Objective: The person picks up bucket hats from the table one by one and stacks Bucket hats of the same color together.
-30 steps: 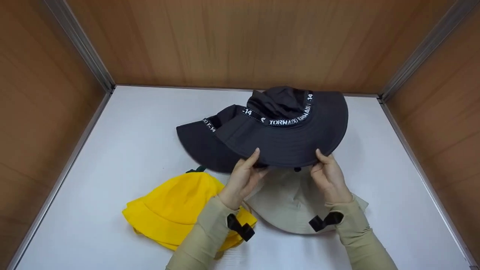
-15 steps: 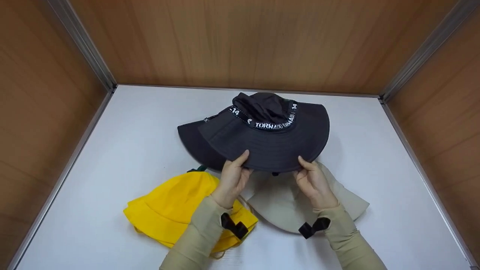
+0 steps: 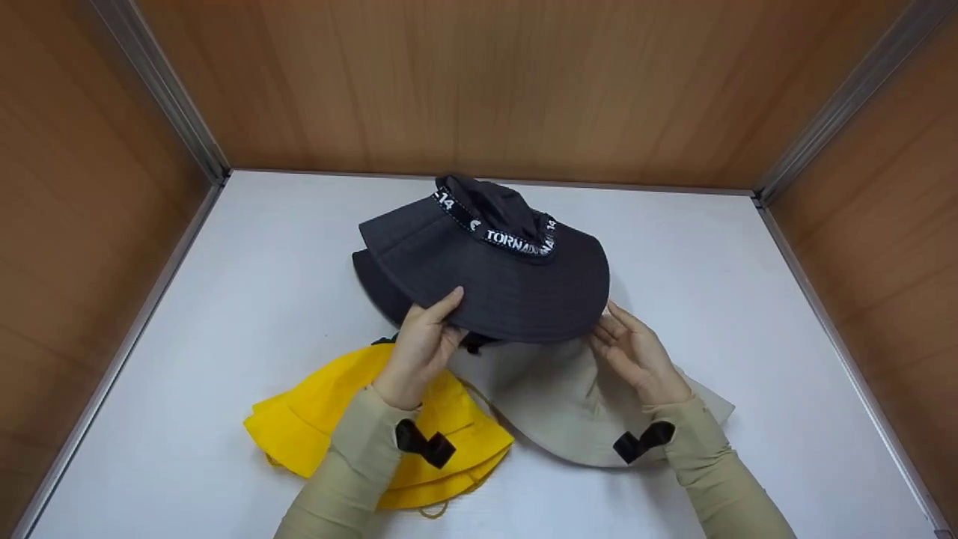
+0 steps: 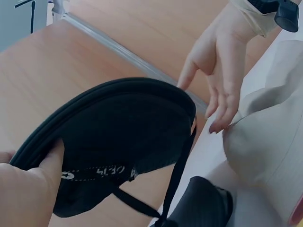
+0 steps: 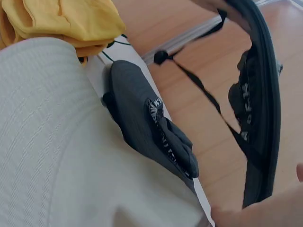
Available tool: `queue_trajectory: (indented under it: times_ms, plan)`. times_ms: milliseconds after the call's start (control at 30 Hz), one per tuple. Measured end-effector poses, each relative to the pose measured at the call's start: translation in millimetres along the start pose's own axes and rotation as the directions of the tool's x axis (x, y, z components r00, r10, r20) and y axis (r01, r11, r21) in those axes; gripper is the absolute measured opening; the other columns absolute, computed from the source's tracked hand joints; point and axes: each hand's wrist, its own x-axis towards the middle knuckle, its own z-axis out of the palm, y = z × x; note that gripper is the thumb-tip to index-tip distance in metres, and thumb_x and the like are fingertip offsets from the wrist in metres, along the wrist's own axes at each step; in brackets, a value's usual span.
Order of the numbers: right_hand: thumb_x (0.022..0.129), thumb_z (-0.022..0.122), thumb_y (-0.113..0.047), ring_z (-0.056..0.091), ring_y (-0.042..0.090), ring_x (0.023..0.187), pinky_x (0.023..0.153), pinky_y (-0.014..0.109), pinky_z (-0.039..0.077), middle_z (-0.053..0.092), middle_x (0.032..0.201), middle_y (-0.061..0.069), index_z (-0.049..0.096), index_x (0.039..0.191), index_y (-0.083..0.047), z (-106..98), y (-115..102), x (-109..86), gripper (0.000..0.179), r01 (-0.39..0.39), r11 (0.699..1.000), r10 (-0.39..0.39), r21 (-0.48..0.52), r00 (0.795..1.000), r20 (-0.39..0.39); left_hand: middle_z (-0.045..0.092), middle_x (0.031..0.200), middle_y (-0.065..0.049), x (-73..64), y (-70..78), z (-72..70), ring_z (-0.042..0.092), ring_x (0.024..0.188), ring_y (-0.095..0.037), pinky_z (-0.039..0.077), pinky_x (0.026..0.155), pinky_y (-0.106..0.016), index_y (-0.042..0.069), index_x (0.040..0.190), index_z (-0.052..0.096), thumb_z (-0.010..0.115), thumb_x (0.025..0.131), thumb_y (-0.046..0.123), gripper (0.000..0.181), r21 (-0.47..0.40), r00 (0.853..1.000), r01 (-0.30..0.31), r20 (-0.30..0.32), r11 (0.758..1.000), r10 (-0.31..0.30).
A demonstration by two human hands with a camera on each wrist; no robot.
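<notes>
A dark grey bucket hat (image 3: pixel 501 296) with a white-lettered band hangs tilted above the table. My left hand (image 3: pixel 423 348) pinches its near brim, thumb on top and fingers underneath. My right hand (image 3: pixel 636 355) is by the brim's right edge, fingers loosely extended; in the left wrist view, one digit of that right hand (image 4: pixel 222 71) touches the brim edge. A black chin cord (image 5: pixel 199 87) dangles below the held hat. Another dark hat (image 5: pixel 135 101) with similar lettering lies behind and partly beneath it. Under my right hand rests a beige hat (image 3: pixel 554 404).
Yellow hat fabric (image 3: pixel 322 423) with layered brims lies at the left front, partly hidden by my left forearm; whether it is one hat or several, I cannot tell. Wooden panels (image 3: pixel 479 90) wall the white table (image 3: pixel 224 299) at the back and sides.
The held dark hat has moved left and tilted, its left side rising. My left hand has gone left with it, while my right hand has released its pinch on the brim.
</notes>
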Motion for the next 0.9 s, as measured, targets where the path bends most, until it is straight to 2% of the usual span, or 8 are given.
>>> queue_trajectory:
  times_ms: [67,167,267,333,467,633,733,900]
  plan:
    - [0.103,0.03,-0.023,-0.001,0.027,0.147,0.118,0.035,0.008,0.002,0.157,0.017,-0.005,0.151,-0.007,-2.3,-3.8,1.6,0.061,-0.034,0.999,0.034,0.025,0.999,0.013,0.058,0.113,-0.005,-1.7,7.2,-1.6,0.062,0.101,-0.013,0.05,0.089,-0.028,0.0,0.13,0.038,0.038,0.1,0.001,0.03,0.015,1.0,0.008,0.01,1.0,-0.008]
    - [0.103,0.033,-0.026,0.018,0.025,0.143,0.115,0.033,0.024,0.028,0.146,0.015,0.013,0.149,-0.012,-3.4,-7.8,3.7,0.052,-0.053,0.998,0.052,0.04,0.998,0.019,0.061,0.107,-0.005,-3.4,16.7,-6.1,0.064,0.095,-0.013,0.052,0.085,-0.027,0.0,0.125,0.042,0.036,0.101,0.001,0.025,0.061,0.999,0.022,0.046,0.998,-0.025]
    - [0.103,0.032,-0.021,0.044,0.02,0.127,0.104,0.03,0.04,0.05,0.124,0.006,0.033,0.133,-0.009,-3.9,-11.0,5.3,0.032,-0.044,0.998,0.042,0.04,0.998,0.039,0.063,0.105,-0.005,-2.8,24.5,-12.5,0.065,0.094,-0.014,0.052,0.084,-0.026,0.0,0.123,0.045,0.035,0.101,0.001,0.024,0.102,0.996,0.039,0.073,0.994,-0.047]
    - [0.103,0.031,-0.014,0.056,0.017,0.111,0.094,0.028,0.047,0.06,0.112,0.006,0.044,0.119,-0.006,-3.6,-12.5,5.7,0.022,-0.022,0.999,0.021,0.029,0.999,0.046,0.064,0.106,-0.005,-0.7,29.2,-18.0,0.065,0.094,-0.014,0.052,0.084,-0.026,0.001,0.123,0.045,0.035,0.101,0.002,0.024,0.127,0.995,0.049,0.079,0.991,-0.059]
    - [0.102,0.031,-0.004,0.063,0.015,0.095,0.087,0.027,0.05,0.066,0.099,0.006,0.056,0.104,-0.005,-0.8,-15.2,6.4,0.025,0.019,0.999,-0.018,-0.026,0.998,0.057,0.063,0.104,-0.003,7.4,39.7,-29.3,0.064,0.094,-0.012,0.052,0.085,-0.026,0.003,0.12,0.044,0.035,0.101,0.002,0.021,0.182,0.994,0.08,0.065,0.98,-0.093]
    - [0.1,0.035,0.0,0.062,0.012,0.084,0.078,0.025,0.051,0.065,0.089,0.002,0.056,0.1,-0.008,6.8,-20.1,10.4,0.023,0.05,0.995,-0.049,-0.084,0.999,0.018,0.064,0.103,-0.002,21.3,54.9,-41.4,0.065,0.093,-0.011,0.052,0.084,-0.025,0.003,0.118,0.045,0.039,0.1,0.004,0.019,0.267,0.988,0.133,0.042,0.954,-0.15]
    - [0.099,0.038,0.002,0.061,0.01,0.081,0.074,0.024,0.049,0.064,0.088,0.0,0.053,0.105,-0.009,11.7,-24.4,13.7,0.02,0.062,0.992,-0.062,-0.113,0.998,0.006,0.065,0.101,-0.001,29.4,63.3,-47.2,0.066,0.091,-0.011,0.053,0.083,-0.024,0.003,0.118,0.047,0.044,0.099,0.006,0.019,0.346,0.985,0.154,0.014,0.926,-0.169]
    - [0.097,0.041,0.004,0.059,0.009,0.079,0.072,0.022,0.045,0.061,0.087,-0.002,0.043,0.116,-0.01,19.0,-28.7,22.9,0.023,0.07,0.982,-0.076,-0.177,0.997,-0.026,0.063,0.1,0.003,45.8,74.1,-57.1,0.065,0.089,-0.008,0.052,0.083,-0.023,0.002,0.126,0.044,0.051,0.097,0.008,0.03,0.515,0.982,0.188,-0.09,0.836,-0.166]
